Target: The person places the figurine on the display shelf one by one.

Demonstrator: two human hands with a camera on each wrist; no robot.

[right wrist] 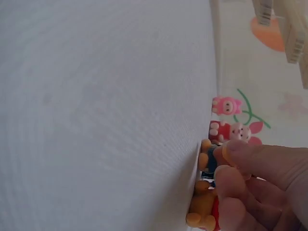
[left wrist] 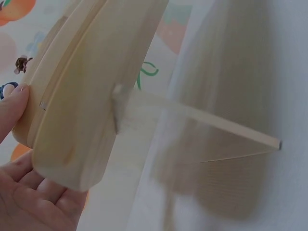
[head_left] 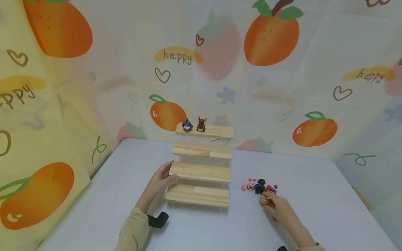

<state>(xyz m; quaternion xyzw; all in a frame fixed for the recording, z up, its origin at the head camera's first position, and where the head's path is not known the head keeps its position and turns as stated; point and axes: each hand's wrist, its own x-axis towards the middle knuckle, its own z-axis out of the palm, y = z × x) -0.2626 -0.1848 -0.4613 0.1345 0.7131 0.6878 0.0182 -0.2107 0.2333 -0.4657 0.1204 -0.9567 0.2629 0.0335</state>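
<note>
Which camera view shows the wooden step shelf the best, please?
The head view: the wooden step shelf appears whole, all four steps, with two small figures on top. The left wrist view shows only step ends close up, gripped by the left hand. The right wrist view catches just a corner.
</note>
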